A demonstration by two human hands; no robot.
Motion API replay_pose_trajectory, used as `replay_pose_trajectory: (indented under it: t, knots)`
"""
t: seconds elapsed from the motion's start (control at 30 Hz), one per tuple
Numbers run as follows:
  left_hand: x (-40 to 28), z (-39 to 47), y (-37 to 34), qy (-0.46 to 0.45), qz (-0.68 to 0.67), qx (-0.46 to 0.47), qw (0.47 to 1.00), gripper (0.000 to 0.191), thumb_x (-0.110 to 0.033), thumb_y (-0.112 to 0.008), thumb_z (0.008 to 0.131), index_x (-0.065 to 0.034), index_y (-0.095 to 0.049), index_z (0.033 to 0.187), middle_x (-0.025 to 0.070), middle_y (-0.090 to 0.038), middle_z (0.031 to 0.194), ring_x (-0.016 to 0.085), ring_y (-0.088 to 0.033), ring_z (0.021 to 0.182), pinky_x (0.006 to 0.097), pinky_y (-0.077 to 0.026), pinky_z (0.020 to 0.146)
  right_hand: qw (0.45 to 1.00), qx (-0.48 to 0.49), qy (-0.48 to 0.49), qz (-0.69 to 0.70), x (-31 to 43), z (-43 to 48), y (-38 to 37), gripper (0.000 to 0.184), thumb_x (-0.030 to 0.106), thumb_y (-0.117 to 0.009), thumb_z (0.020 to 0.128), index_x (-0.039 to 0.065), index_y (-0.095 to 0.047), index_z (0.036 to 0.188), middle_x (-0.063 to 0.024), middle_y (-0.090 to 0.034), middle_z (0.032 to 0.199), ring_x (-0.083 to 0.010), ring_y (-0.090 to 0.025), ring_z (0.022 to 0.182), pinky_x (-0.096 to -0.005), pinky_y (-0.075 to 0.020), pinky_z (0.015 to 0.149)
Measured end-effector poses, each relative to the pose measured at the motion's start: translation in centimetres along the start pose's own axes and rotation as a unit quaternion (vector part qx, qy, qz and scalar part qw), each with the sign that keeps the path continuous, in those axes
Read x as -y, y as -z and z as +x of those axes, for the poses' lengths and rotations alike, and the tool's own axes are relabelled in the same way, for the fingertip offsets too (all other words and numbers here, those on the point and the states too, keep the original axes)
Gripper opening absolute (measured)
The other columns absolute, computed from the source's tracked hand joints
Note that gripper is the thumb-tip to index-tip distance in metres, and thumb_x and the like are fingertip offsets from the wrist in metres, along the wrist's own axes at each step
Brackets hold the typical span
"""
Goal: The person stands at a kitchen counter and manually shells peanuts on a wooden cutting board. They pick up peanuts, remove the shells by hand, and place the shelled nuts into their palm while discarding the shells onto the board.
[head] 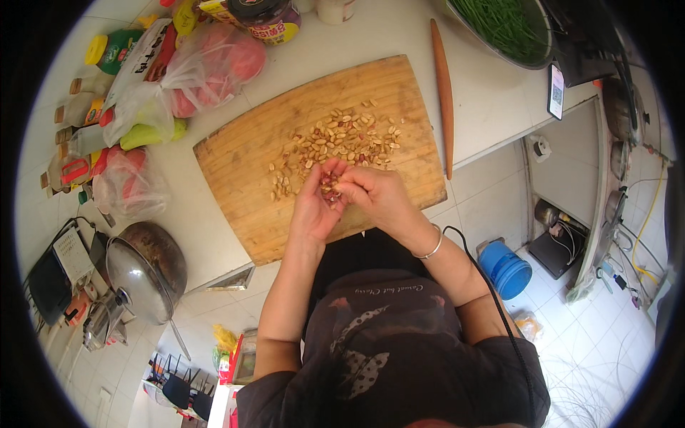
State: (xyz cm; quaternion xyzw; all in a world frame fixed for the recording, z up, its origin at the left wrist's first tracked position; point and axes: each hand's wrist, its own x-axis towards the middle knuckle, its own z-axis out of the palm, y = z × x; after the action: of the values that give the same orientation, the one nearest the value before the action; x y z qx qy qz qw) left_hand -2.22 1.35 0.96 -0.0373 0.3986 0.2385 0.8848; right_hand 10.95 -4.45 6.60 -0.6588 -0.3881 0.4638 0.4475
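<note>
My left hand (pixel 313 208) is cupped, palm up, over the near part of a wooden cutting board (pixel 230 176). In its palm lie peanuts and loose red skins (pixel 329 187). Over that palm, my right hand (pixel 377 192) has its thumb and forefinger pinched together on what looks like a peanut, partly hidden by the fingers. Just beyond both hands, a loose spread of peanuts (pixel 342 134) covers the middle of the board. Most are pale, and some keep their red skin. A smaller group of peanuts (pixel 282 187) lies left of my left hand.
Right of the board lies a tapered wooden rolling pin (pixel 443 101). A metal bowl of cut greens (pixel 503 27) and a phone (pixel 556 92) stand farther right. Bagged produce (pixel 214 69), bottles and a lidded jar (pixel 267 18) line the left and back. A wok (pixel 155 262) sits front left.
</note>
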Motion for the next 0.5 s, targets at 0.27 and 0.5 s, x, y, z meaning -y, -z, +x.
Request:
replay_pose_trajectory:
  t: [0.27,0.5]
  knots:
    - [0.55,0.22,-0.55,0.001,0.004,-0.008,1.000,0.034,-0.032,-0.047,0.099,-0.0023,-0.058,0.112,0.0116,-0.061,0.111,0.024,-0.057,0.106,0.0357,-0.048,0.092,0.991,-0.029,0.090,-0.095,-0.77,-0.26,-0.02,0.011,0.004,-0.066,0.083,-0.002,-0.065,0.092,-0.0089,-0.067,0.082,-0.0170,-0.063,0.071,-0.0278,-0.0504,0.064]
    - [0.17,0.37,-0.42,0.017,-0.009,0.021,1.000,0.036,-0.032,-0.044,0.100,-0.0023,-0.057,0.115,0.0117,-0.061,0.113,0.024,-0.057,0.107,0.0371,-0.052,0.084,0.974,0.019,-0.133,0.184,-0.38,-0.43,0.75,0.017,-0.002,-0.059,0.089,-0.005,-0.066,0.104,-0.0056,-0.066,0.088,-0.0097,-0.060,0.073,-0.0226,-0.0505,0.067]
